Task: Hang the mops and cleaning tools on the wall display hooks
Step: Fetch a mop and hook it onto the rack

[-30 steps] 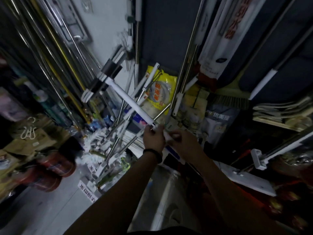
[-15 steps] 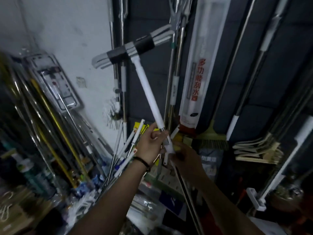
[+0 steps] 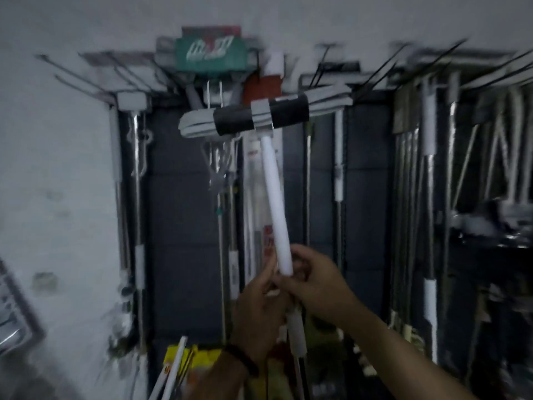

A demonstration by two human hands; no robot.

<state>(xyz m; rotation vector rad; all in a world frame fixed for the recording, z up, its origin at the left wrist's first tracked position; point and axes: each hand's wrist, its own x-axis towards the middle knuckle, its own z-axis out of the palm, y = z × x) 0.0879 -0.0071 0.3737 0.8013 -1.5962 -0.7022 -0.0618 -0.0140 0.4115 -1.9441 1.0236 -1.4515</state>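
Observation:
I hold a mop upright by its white handle (image 3: 276, 209). Its flat grey head with black sleeves (image 3: 261, 115) is raised high, just below the row of dark wire hooks (image 3: 386, 72) at the top of the wall display. My left hand (image 3: 259, 310) grips the shaft from the left, lower down. My right hand (image 3: 313, 280) wraps the shaft from the right, at the bottom end of the white section. The picture is blurred by motion, so I cannot tell whether the head touches a hook.
Other metal-handled mops (image 3: 429, 197) hang in rows against the dark panels, left and right of mine. A green box (image 3: 212, 54) sits above the hooks. White wall (image 3: 57, 168) fills the left. A yellow package (image 3: 199, 359) and loose poles stand below.
The mop has swung from a low tilt up to nearly vertical, its head rising to hook level. Both hands lifted with it, and my view turned upward toward the top of the wall.

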